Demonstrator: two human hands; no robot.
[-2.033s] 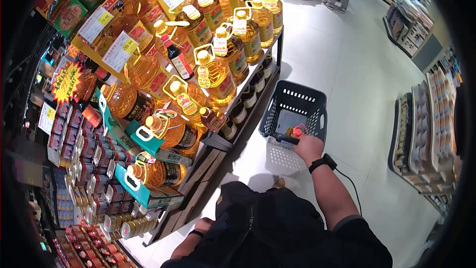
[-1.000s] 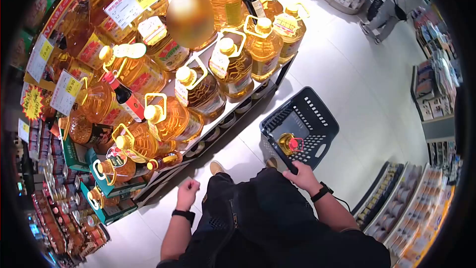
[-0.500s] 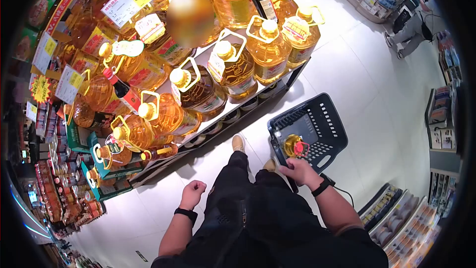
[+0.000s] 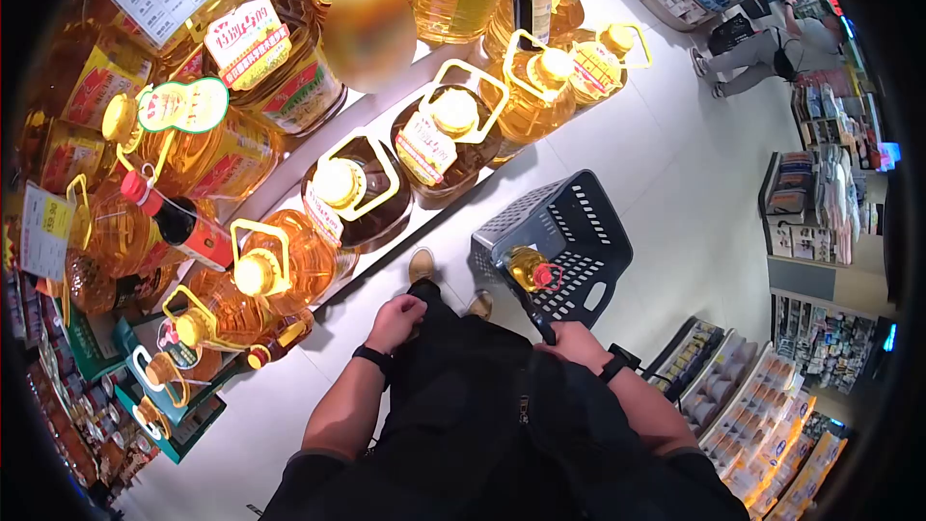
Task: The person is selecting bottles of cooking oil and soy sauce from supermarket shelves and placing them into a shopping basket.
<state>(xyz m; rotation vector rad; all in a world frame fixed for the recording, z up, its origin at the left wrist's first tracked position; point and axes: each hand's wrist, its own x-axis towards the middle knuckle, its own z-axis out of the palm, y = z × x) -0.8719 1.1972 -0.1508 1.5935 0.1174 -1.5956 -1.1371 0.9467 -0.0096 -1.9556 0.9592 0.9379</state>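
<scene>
Head view: right hand (image 4: 577, 340) fingers stay wrapped round the basket handle (image 4: 536, 315), oil bottle (image 4: 528, 268) inside; the empty left hand (image 4: 395, 320), loosely curled, has swung forward beside the oil shelf (image 4: 386, 111) as the shopper walks on.

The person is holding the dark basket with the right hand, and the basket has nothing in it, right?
Not quite. The right hand does hold the handle of the dark basket, but the basket is not bare inside: the head view shows a bottle of yellow oil with a red cap lying in it.
</scene>
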